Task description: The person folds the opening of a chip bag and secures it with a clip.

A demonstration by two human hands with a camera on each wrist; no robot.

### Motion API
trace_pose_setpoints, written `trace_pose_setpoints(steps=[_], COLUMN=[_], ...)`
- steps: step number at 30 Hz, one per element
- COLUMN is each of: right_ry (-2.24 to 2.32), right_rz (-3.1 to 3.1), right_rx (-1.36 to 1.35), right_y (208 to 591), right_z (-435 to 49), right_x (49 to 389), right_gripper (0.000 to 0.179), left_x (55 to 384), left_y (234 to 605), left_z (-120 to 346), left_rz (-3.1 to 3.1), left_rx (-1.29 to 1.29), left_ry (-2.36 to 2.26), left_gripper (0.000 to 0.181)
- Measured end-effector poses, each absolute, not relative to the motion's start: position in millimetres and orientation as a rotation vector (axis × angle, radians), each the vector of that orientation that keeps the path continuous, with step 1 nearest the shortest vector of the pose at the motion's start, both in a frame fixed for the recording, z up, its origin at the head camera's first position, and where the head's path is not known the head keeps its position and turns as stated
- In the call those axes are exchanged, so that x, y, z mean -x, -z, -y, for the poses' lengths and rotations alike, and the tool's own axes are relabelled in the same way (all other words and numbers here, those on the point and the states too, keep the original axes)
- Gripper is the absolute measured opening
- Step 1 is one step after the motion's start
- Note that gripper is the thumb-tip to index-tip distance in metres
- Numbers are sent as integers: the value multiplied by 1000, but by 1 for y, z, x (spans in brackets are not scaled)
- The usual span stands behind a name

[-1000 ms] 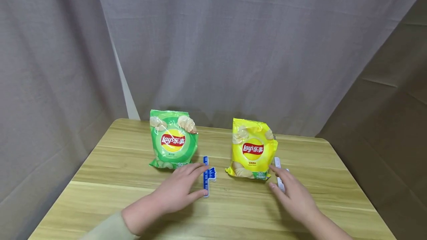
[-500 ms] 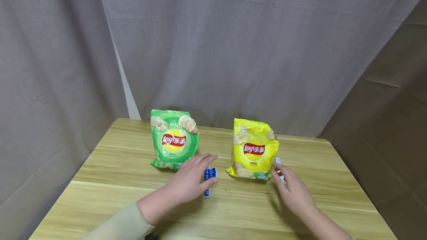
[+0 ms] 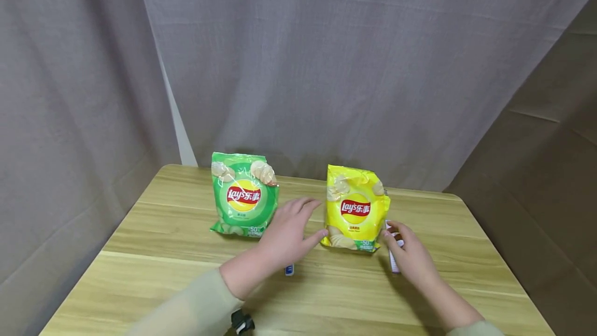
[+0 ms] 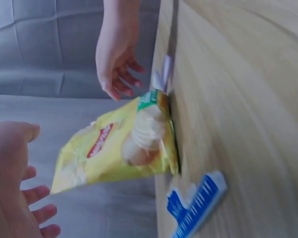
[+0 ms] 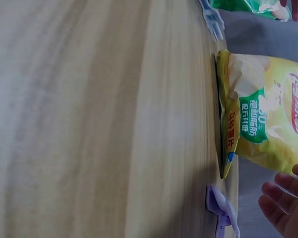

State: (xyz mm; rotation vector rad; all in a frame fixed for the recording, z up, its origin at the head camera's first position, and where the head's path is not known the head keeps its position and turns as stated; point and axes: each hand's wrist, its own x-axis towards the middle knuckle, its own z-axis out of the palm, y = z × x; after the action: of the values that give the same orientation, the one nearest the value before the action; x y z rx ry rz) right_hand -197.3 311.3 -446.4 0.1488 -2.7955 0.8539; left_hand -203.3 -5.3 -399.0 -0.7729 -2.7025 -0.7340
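The person's left hand [image 3: 289, 229] hovers with its fingers spread and its thumb apart, holding nothing. It reaches toward the left side of the yellow chip bag [image 3: 356, 211], and the left wrist view shows a gap between them. The right hand [image 3: 410, 250] is at the bag's other side, fingers loosely bent and gripping nothing; from here I cannot tell whether a fingertip brushes the bag.

The yellow chip bag stands on its bottom edge, right of the table's middle and close to the far edge of the table [image 3: 163, 232]. By my judgement, the two hands do best to meet it evenly from both sides and press gently: a puffed bag likely crumples under a hard pinch and tips if one side is pushed first. A hold fairly low would probably steady it.

Beneath the left hand lies a blue clip [image 4: 201, 201], mostly covered in the head view. A pale purple clip [image 5: 221, 208] lies by the right hand, toward the table's right edge. Both wrists should stay high enough not to drag these along.

Farther out, a green chip bag [image 3: 242, 196] stands toward the table's far left corner, near the left hand. A grey curtain [image 3: 326, 66] hangs behind.
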Motion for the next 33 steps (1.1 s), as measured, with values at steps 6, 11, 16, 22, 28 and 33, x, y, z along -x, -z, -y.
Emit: trace_pose_setpoints(steps=[6, 11, 16, 22, 28, 33], right_ry=[-913, -932, -948, -968, -986, -1028], right_rz=[2795, 2777, 2776, 2787, 2776, 2745], right_rx=[-76, -46, -30, 7, 24, 57], right_y=[446, 448, 449, 447, 446, 447], right_z=[-315, -318, -319, -320, -315, -316], right_x=[207, 213, 218, 223, 229, 232], right_gripper=[54, 55, 53, 54, 56, 55], left_x=[208, 210, 217, 235, 250, 261], left_y=[394, 388, 382, 376, 369, 363], left_z=[-10, -18, -26, -41, -56, -73], left_rz=[2707, 2723, 2717, 2660, 2615, 2585], left_rx=[753, 751, 727, 707, 691, 672], left_ry=[739, 723, 671, 571, 445, 368], left_gripper=[67, 64, 63, 60, 57, 54])
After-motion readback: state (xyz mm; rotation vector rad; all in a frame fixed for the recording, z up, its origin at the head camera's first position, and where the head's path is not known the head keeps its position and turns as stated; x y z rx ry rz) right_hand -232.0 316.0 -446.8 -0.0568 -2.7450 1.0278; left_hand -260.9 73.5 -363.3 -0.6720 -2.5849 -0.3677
